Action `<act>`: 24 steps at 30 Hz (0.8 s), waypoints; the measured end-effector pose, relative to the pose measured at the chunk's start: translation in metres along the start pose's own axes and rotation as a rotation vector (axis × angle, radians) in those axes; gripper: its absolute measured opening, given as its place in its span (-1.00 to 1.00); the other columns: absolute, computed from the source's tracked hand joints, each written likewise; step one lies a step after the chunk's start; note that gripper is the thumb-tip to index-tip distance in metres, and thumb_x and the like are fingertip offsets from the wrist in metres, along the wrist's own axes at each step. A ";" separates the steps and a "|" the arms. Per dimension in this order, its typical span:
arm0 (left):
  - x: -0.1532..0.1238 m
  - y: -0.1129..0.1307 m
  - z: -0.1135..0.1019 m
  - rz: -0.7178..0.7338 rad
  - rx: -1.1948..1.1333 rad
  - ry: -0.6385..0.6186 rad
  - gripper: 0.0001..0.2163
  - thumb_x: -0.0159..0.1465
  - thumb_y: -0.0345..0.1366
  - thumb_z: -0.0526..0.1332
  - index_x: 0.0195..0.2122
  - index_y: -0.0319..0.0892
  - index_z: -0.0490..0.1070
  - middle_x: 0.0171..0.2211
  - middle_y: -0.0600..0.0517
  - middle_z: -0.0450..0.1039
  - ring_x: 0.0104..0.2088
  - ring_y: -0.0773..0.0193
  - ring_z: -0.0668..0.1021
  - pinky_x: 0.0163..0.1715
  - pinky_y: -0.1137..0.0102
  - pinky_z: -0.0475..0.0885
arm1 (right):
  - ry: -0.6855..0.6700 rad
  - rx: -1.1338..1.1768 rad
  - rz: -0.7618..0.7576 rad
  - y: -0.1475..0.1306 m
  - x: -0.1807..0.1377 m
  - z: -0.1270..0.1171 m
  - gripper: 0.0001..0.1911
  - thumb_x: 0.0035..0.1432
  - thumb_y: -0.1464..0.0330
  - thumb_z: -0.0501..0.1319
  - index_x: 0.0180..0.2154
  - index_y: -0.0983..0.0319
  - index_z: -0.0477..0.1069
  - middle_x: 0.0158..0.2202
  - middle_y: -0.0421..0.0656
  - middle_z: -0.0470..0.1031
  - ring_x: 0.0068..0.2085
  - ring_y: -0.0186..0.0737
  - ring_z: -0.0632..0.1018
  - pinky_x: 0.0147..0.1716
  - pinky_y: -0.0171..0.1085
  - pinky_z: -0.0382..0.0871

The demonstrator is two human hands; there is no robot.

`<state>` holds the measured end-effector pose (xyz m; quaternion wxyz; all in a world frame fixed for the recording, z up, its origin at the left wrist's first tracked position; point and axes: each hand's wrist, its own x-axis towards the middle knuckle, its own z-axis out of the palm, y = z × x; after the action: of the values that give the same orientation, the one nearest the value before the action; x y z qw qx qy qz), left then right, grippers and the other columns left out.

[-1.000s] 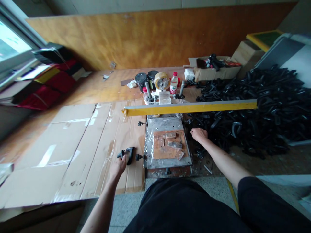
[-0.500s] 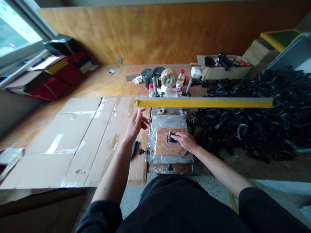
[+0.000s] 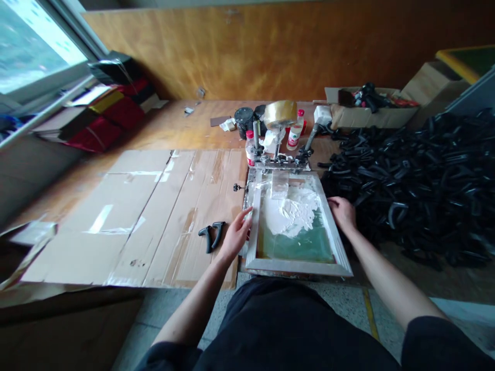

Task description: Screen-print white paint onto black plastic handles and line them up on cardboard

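Frame, one, pale-rimmed; lies at the front of the bench, between the two hands; green mesh inside, its upper part spread with white paste; clear block over the far end. Left hand, at the frame's left edge; fingers partly open and slightly spread, closed around nothing that shows. Right hand, at the right edge; fingers curled, tips against or just beside the rim; whether they grip it, cannot tell. Black handles, two, side by side on flattened cardboard, near the left hand; heap of black parts, to the right, beyond the right hand. Behind the frame: metal clamp; tape roll; bottles, two, red-capped; black tub; open carton, filled with small items, farther right.
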<state>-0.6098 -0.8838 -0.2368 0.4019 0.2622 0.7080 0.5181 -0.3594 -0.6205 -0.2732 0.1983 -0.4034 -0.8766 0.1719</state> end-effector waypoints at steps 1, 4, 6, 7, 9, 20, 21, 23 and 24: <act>0.001 -0.014 0.003 -0.025 0.016 0.014 -0.42 0.23 0.04 0.16 0.23 -0.11 0.28 -0.54 0.16 0.27 -0.57 0.40 0.31 -0.53 0.50 0.26 | 0.054 -0.001 0.035 -0.001 0.009 -0.003 -0.70 0.35 0.28 -0.01 -0.10 0.21 0.45 -0.16 0.01 0.46 -0.24 -0.19 0.48 -0.19 -0.12 0.42; 0.011 -0.040 0.010 -0.057 0.108 0.054 -0.41 0.20 -0.06 0.22 0.25 -0.09 0.24 -0.56 0.18 0.28 -0.58 0.41 0.31 -0.51 0.51 0.25 | 0.126 0.015 -0.091 -0.040 0.039 0.001 -0.56 0.20 0.29 0.18 0.11 0.23 0.34 0.05 0.07 0.37 -0.07 -0.05 0.47 -0.06 -0.05 0.38; 0.018 -0.047 0.012 -0.065 0.163 0.058 -0.44 0.20 -0.09 0.23 0.23 -0.08 0.27 -0.56 0.18 0.30 -0.58 0.41 0.33 -0.51 0.51 0.25 | 0.058 -0.003 -0.268 -0.083 0.056 0.012 -0.39 0.07 0.31 0.31 0.17 0.23 0.27 0.14 0.05 0.30 0.08 0.02 0.40 0.03 -0.04 0.32; 0.020 -0.049 0.011 -0.069 0.179 0.054 -0.45 0.20 -0.10 0.22 0.22 -0.08 0.28 -0.56 0.17 0.30 -0.58 0.40 0.34 -0.51 0.51 0.25 | -0.016 -0.029 -0.323 -0.103 0.061 0.018 -0.42 0.05 0.33 0.33 0.12 0.24 0.31 0.10 0.04 0.35 0.08 0.02 0.39 0.03 -0.05 0.31; 0.023 -0.050 0.010 -0.082 0.194 0.042 -0.47 0.19 -0.09 0.22 0.19 -0.09 0.30 -0.56 0.17 0.31 -0.58 0.40 0.35 -0.51 0.50 0.26 | -0.190 -0.101 -0.352 -0.131 0.061 0.028 -0.64 0.07 0.37 0.32 -0.05 0.24 0.41 -0.07 -0.02 0.47 -0.02 -0.04 0.45 -0.04 -0.13 0.33; 0.024 -0.055 0.010 -0.092 0.181 0.047 -0.53 0.19 -0.07 0.22 0.11 -0.11 0.38 -0.55 0.15 0.32 -0.56 0.37 0.38 -0.51 0.49 0.26 | -0.551 -0.023 -0.776 -0.112 -0.008 0.003 -0.79 0.05 0.57 0.15 -0.38 0.18 0.46 -0.38 -0.19 0.49 -0.27 -0.24 0.45 -0.30 -0.33 0.23; 0.024 -0.055 0.010 -0.088 0.188 0.048 -0.53 0.19 -0.06 0.22 0.10 -0.11 0.39 -0.55 0.15 0.32 -0.57 0.37 0.37 -0.51 0.49 0.26 | -0.528 -0.009 -0.739 -0.113 -0.006 0.004 -0.81 0.06 0.56 0.16 -0.38 0.18 0.47 -0.38 -0.20 0.49 -0.27 -0.24 0.46 -0.30 -0.33 0.23; 0.024 -0.054 0.009 -0.076 0.186 0.050 -0.53 0.19 -0.06 0.21 0.10 -0.12 0.38 -0.55 0.16 0.32 -0.57 0.38 0.36 -0.52 0.49 0.25 | -0.427 -0.014 -0.672 -0.116 -0.003 0.010 -0.82 0.10 0.54 0.16 -0.34 0.18 0.48 -0.34 -0.17 0.51 -0.24 -0.21 0.46 -0.26 -0.30 0.26; 0.023 -0.054 0.009 -0.070 0.179 0.050 -0.52 0.19 -0.06 0.22 0.11 -0.12 0.38 -0.56 0.16 0.31 -0.57 0.38 0.36 -0.52 0.49 0.25 | -0.369 -0.028 -0.658 -0.117 -0.005 0.014 -0.79 0.12 0.54 0.14 -0.29 0.20 0.49 -0.30 -0.14 0.52 -0.21 -0.18 0.46 -0.23 -0.28 0.27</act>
<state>-0.6122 -0.8785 -0.2961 0.3769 0.2592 0.7700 0.4448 -0.4384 -0.6983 -0.2320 0.0764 -0.0652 -0.9825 0.1569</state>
